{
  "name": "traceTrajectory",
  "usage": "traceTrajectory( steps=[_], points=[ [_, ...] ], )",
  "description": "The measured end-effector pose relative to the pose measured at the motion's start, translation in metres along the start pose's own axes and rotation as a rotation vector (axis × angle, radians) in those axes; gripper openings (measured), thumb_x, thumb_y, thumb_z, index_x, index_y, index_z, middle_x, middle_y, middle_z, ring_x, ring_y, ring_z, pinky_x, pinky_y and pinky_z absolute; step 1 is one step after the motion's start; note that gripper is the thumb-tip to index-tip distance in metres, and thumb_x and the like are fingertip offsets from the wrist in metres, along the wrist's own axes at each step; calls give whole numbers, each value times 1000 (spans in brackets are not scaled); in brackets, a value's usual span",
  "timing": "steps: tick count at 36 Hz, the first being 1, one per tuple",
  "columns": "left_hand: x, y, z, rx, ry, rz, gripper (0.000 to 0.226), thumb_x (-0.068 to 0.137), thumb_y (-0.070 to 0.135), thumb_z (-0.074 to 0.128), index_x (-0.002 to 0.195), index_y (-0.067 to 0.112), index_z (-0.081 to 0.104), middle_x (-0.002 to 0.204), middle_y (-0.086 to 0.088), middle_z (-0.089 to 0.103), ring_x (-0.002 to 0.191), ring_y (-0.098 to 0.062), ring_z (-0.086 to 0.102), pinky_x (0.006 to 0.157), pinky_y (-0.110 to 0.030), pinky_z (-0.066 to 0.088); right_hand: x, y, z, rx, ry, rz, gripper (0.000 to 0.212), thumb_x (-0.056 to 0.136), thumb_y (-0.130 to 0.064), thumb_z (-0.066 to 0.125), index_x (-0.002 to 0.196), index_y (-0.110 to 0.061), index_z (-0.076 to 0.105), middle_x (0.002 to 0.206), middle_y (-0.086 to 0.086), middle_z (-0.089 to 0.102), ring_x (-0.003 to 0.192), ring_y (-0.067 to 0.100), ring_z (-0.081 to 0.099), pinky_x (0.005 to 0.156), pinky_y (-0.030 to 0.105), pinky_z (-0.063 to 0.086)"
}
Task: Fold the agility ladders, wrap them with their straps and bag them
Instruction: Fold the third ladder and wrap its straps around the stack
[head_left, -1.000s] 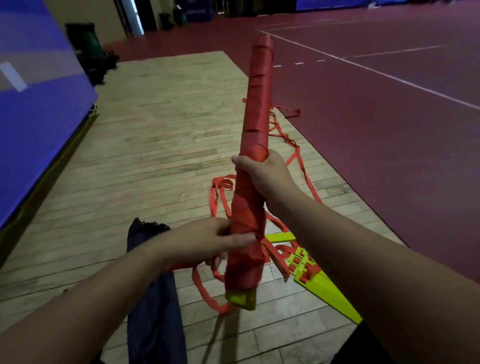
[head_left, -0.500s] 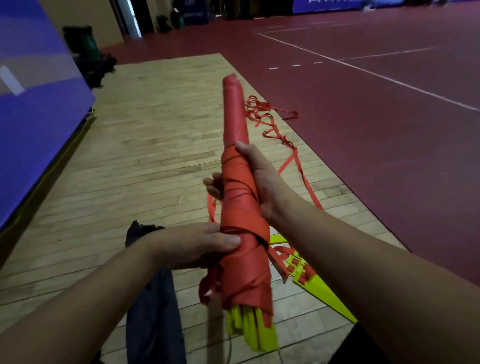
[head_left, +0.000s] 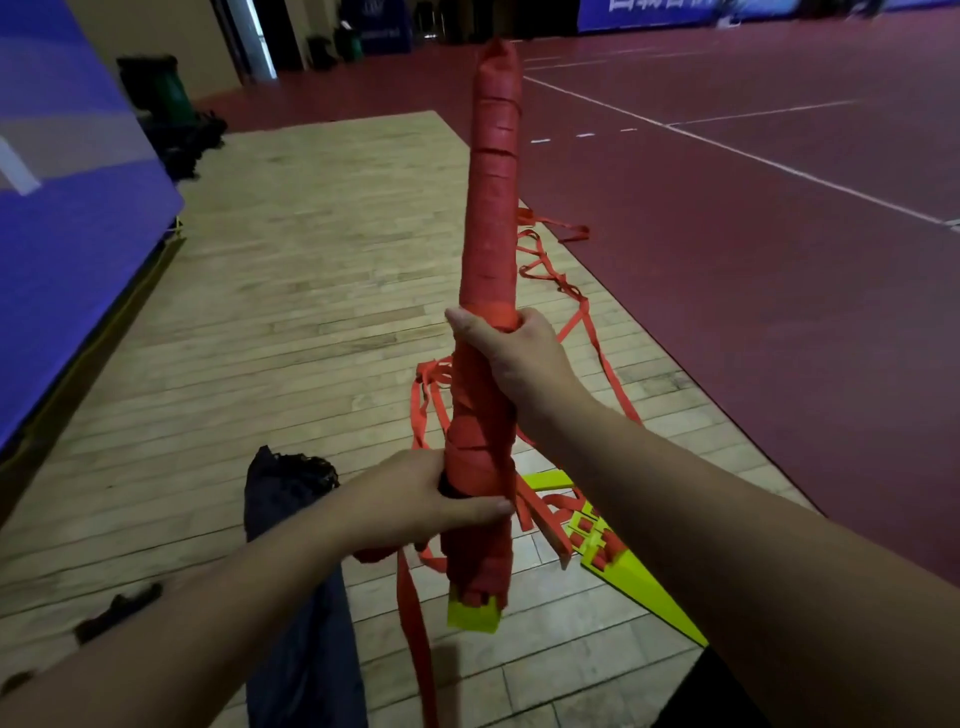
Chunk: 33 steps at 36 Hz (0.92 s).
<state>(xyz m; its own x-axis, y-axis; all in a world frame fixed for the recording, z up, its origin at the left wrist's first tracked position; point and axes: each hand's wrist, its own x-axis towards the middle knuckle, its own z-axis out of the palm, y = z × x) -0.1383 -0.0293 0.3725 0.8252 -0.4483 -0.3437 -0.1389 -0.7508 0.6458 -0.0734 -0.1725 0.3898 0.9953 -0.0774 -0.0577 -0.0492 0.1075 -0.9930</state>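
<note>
We hold one long bundle of folded yellow plastic rungs wound in red webbing strap (head_left: 491, 218), upright and slightly tilted, above the pale wooden plank floor (head_left: 311, 291). Both hands are clenched on it. Our right hand (head_left: 511, 353) grips it around the middle, fingers wrapped round the far side. Our left hand (head_left: 415, 506) grips it lower down, thumb laid across the front of the wrap. Yellow rung ends show below the red wrap at the bundle's bottom.

One loose red strap tail (head_left: 415, 639) hangs from the bundle near the left hand, down toward the bottom edge of the view.

One second agility ladder, yellow flat rungs on red straps (head_left: 618, 556), lies on the wooden floor to the right of the bundle, part stacked; its loose red straps (head_left: 576, 306) trail away along the floor's right edge, beside the dark red court surface (head_left: 753, 291).

One dark fabric bag (head_left: 296, 597) lies flat on the floor below our left forearm.

One blue padded panel (head_left: 67, 208) stands along the floor's left edge.
</note>
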Motion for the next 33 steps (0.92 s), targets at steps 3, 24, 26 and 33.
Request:
traceTrajectory(
  steps=[3, 24, 26, 33],
  points=[
    [-2, 2, -9, -211, -22, 44, 40, 76, 62, 71, 101, 31, 67, 91, -6, 75, 67, -16, 67, 63, -25, 55, 2, -11, -6, 225, -99, 76, 66, 70, -46, 83, 116, -7, 58, 104, 17, 69, 88, 32, 71, 78, 49, 62],
    [-7, -11, -22, -578, -400, -35, 35, 97, 13, 62, 130, 0, 57, 109, -19, 68, 73, -19, 68, 67, -29, 57, 0, -12, -15, 61, -191, 108, 30, 90, -34, 72, 101, -9, 60, 79, 11, 61, 58, 21, 62, 59, 35, 57],
    [-2, -13, -17, -531, -346, -40, 29, 98, 5, 58, 127, 2, 59, 106, -20, 69, 73, -22, 67, 71, -33, 58, 0, -11, -14, 2, -131, 22, 29, 89, -32, 74, 105, -13, 61, 84, 8, 63, 64, 20, 63, 64, 38, 59],
    [2, -12, -15, -326, -210, -10, 18, 98, 7, 56, 114, 5, 64, 85, -11, 64, 69, -19, 61, 69, -35, 51, 16, -2, -16, -351, 75, -254, 43, 81, -45, 75, 110, -17, 58, 91, 4, 66, 71, 14, 68, 63, 36, 61]
  ],
)
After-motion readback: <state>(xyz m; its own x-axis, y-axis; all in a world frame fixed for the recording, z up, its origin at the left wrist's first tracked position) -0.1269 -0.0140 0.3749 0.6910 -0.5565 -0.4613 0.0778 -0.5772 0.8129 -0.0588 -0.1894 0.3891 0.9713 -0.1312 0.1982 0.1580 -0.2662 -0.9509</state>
